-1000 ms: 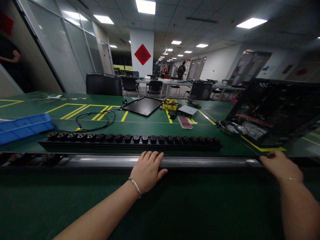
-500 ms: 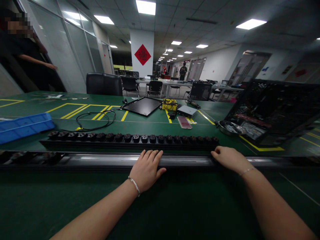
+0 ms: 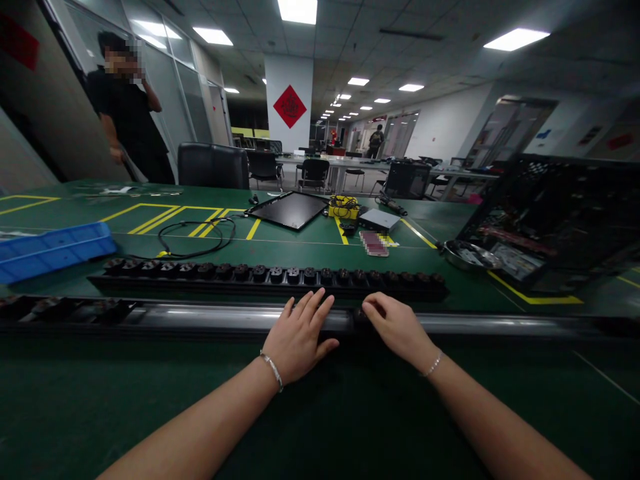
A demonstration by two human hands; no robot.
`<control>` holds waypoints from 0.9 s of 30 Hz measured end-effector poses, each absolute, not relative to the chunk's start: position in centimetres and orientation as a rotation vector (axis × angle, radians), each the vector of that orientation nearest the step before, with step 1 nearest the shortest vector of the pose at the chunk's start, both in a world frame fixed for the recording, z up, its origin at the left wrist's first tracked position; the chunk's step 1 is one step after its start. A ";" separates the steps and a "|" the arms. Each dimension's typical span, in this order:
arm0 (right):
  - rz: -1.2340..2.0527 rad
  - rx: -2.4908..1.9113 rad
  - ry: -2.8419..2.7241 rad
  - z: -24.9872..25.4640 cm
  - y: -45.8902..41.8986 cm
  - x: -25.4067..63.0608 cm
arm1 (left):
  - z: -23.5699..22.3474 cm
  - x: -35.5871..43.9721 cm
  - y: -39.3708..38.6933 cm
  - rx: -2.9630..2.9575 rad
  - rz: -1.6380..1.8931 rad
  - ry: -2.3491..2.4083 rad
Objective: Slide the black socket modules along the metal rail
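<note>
A long metal channel (image 3: 235, 317) with black edges runs left to right in front of me, with several black socket modules (image 3: 50, 308) seated in its left end. My left hand (image 3: 300, 337) lies flat over the channel, fingers stretched out and slightly spread. Just to its right, my right hand (image 3: 397, 327) has its thumb and fingers closed on a dark rounded socket module (image 3: 360, 319) at the channel; the fingers partly hide it. Behind the channel stands a parallel black strip (image 3: 280, 291) topped by a row of similar round modules.
A blue bin (image 3: 60, 250) sits at left, near a looped black cable (image 3: 197, 241). Farther back lie a flat black panel (image 3: 289, 209), yellow box (image 3: 343, 207), grey box (image 3: 379, 219) and phone (image 3: 374, 243). A metal bowl (image 3: 467, 257) adjoins an open computer case (image 3: 560, 227). A person (image 3: 131, 120) stands behind.
My right hand has moved left along the channel with the dark module, close to my left hand. The left hand's fingers have lifted slightly. The person at left has shifted rightward into fuller view.
</note>
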State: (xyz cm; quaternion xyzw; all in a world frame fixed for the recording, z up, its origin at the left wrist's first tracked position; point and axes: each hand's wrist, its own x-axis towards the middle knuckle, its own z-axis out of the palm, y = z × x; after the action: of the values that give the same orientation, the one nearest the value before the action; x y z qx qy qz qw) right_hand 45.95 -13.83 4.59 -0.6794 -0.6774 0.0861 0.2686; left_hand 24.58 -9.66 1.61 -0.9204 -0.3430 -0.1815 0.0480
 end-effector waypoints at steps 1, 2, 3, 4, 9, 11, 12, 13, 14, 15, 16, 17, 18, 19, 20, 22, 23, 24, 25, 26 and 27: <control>0.255 -1.769 -1.817 4.2 -13.9 45.5 | 1.5 24.5 -9.6 -2.800 -0.565 -1.037; 0.263 -1.718 -1.808 3.9 -13.9 45.0 | 1.5 24.5 -9.6 -2.794 -0.580 -1.025; 0.260 -1.675 -1.806 3.5 -14.0 44.5 | 1.4 24.5 -9.6 -2.790 -0.597 -1.012; 0.255 -1.632 -1.821 3.3 -14.1 44.1 | 1.4 24.4 -9.6 -2.787 -0.613 -0.997; 0.223 -1.364 -2.182 2.5 -14.8 42.8 | 1.5 24.3 -9.7 -2.767 -0.640 -0.947; 0.170 -1.283 -2.342 2.4 -15.0 42.6 | 1.6 24.3 -9.7 -2.760 -0.613 -0.936; 0.130 -1.253 -2.400 2.3 -15.1 42.6 | 1.6 24.2 -9.8 -2.758 -0.598 -0.929; 0.082 -1.233 -2.440 2.2 -15.1 42.6 | 1.7 24.2 -9.8 -2.756 -0.585 -0.922; 0.025 -1.224 -2.461 2.0 -15.1 42.6 | 1.7 24.2 -9.8 -2.751 -0.577 -0.916; -0.035 -1.233 -2.463 1.9 -15.1 42.6 | 1.7 24.2 -9.8 -2.746 -0.574 -0.914; -0.091 -1.256 -2.452 1.6 -15.1 42.6 | 1.8 24.1 -9.8 -2.739 -0.577 -0.915; -0.141 -1.285 -2.432 1.4 -15.1 42.5 | 1.8 24.1 -9.8 -2.733 -0.579 -0.917; -0.183 -1.310 -2.406 1.2 -15.1 42.5 | 1.9 24.0 -9.8 -2.727 -0.581 -0.922; -0.215 -1.329 -2.385 1.1 -15.1 42.4 | 2.1 24.0 -9.8 -2.720 -0.580 -0.929; -0.236 -1.343 -2.372 1.0 -15.2 42.4 | 2.2 23.9 -9.9 -2.712 -0.571 -0.937; -0.260 -1.371 -2.361 0.9 -15.2 42.3 | 2.5 23.6 -10.0 -2.694 -0.534 -0.963; -0.264 -1.386 -2.360 0.9 -15.2 42.3 | 2.6 23.4 -10.1 -2.684 -0.511 -0.980; -0.267 -1.400 -2.360 0.9 -15.2 42.3 | 2.8 23.2 -10.3 -2.672 -0.490 -1.002; -0.266 -1.412 -2.361 0.9 -15.2 42.3 | 3.0 23.0 -10.4 -2.662 -0.464 -1.024; -0.263 -1.419 -2.361 0.9 -15.2 42.3 | 3.2 22.8 -10.6 -2.652 -0.432 -1.048; -0.259 -1.422 -2.363 0.9 -15.3 42.4 | 3.4 22.6 -10.7 -2.641 -0.388 -1.076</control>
State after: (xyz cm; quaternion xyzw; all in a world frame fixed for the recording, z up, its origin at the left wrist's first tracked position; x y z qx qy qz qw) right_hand 42.36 -15.25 0.89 -0.5045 -0.8384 -0.0920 0.1845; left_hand 22.64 -10.71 3.35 -0.9097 -0.3705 -0.1336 0.1315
